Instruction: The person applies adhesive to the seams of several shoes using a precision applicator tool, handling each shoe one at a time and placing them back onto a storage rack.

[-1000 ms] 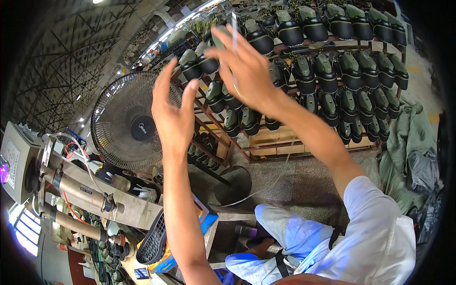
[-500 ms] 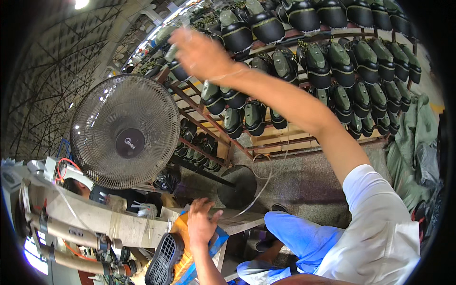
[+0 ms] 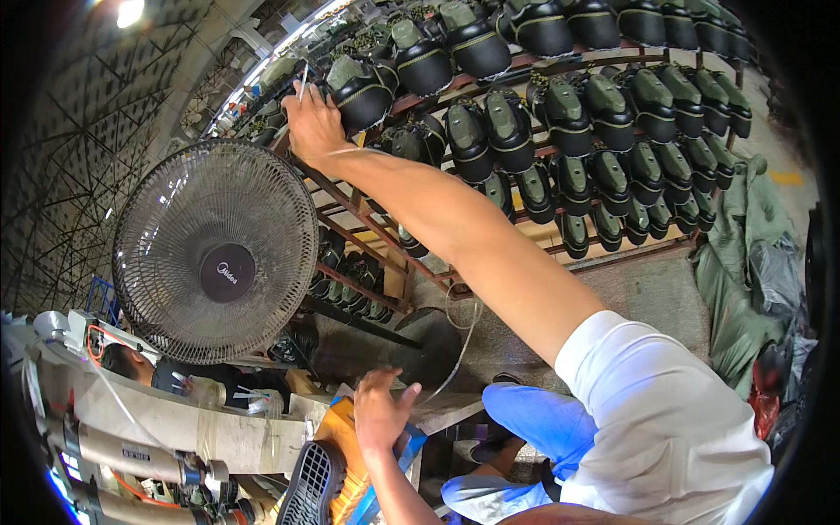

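Observation:
My right hand (image 3: 315, 127) is stretched out to the far left end of the rack's upper row. Its fingers are bent beside a shoe upper (image 3: 359, 94) with a black toe and green tongue. A thin pale stick (image 3: 304, 80) stands up at the fingertips; what the fingers grip is partly hidden. Low in the view, my left hand (image 3: 382, 411) is open, thumb and fingers apart, at the edge of an orange block (image 3: 346, 437) with blue sides. On the block's left lies a black shoe sole (image 3: 311, 486) with a grid-like inside.
A large round fan (image 3: 219, 254) stands left of the rack (image 3: 376, 229), its base (image 3: 429, 346) on the floor. Rows of black-and-green shoe uppers fill the rack. Another person (image 3: 131, 363) is behind the pale worktable (image 3: 184, 429). Green cloth (image 3: 735, 271) hangs at right.
My right hand has moved left and down to the rack's end, beside a shoe upper. The view has shifted slightly. My left hand stays by the orange block.

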{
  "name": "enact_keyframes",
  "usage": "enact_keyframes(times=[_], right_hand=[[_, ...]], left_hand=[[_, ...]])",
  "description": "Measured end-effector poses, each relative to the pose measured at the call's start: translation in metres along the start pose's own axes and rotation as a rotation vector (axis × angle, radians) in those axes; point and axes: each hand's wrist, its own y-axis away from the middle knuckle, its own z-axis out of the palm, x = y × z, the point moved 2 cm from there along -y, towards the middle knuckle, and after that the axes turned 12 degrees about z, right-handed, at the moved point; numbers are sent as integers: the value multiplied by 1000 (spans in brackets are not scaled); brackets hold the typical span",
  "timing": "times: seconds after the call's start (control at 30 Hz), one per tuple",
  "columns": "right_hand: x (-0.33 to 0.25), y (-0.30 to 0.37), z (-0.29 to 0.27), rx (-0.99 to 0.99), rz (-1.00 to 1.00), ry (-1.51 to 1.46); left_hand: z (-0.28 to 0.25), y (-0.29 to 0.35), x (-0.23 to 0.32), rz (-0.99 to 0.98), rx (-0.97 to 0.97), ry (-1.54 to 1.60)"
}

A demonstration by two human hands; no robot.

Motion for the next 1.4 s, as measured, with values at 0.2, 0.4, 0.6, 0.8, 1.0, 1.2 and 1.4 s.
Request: enact_keyframes(times=[0.2, 0.4, 0.6, 0.8, 1.0, 1.2, 1.4], right_hand=[[-18, 11, -140, -191, 90, -336], [-23, 54, -333, -237, -25, -731], [-56, 91, -453, -887, -243, -1177], [-107, 152, -472, -1267, -558, -1569], [-182, 255, -398, -1216, -524, -1458], [-175, 335, -222, -1494, 55, -793], [-170, 342, -214, -1552, 51, -887]], left_hand=[[-11, -18, 1, 112, 201, -100], [-63, 20, 92, 301, 653, 24], [-79, 84, 133, 260, 455, -55], [-80, 226, 170, -204, 239, 211], [-64, 384, 139, -428, 585, -659], [-164, 375, 104, -761, 435, -788], [-212, 330, 34, -663, 120, -692]])
